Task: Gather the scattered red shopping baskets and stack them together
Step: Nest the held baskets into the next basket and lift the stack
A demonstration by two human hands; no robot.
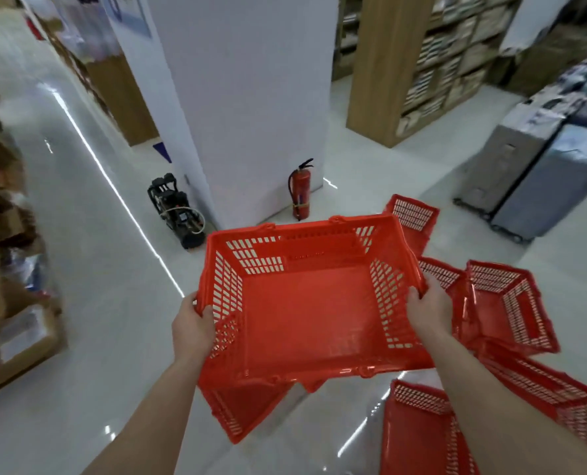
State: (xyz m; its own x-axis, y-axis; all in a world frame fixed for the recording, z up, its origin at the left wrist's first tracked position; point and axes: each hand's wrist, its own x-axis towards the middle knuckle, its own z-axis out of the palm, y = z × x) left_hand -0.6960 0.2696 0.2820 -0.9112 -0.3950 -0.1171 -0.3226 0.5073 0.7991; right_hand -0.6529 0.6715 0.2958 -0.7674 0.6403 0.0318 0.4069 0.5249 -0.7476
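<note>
I hold a red shopping basket (305, 303) in the air in front of me, its open top facing me. My left hand (193, 329) grips its left rim and my right hand (429, 308) grips its right rim. Under it on the floor lies another red basket (237, 411), partly hidden. Several more red baskets lie scattered to the right: one by the pillar (412, 217), one beside my right hand (511, 303), one further right (559, 402) and one at the bottom (418, 437).
A white pillar (247, 108) stands ahead with a red fire extinguisher (300, 190) and a black machine (177, 210) at its foot. Grey suitcases (538, 173) stand at the right, wooden shelves (418, 63) behind, cardboard boxes (14, 323) along the left. The floor is glossy white tile.
</note>
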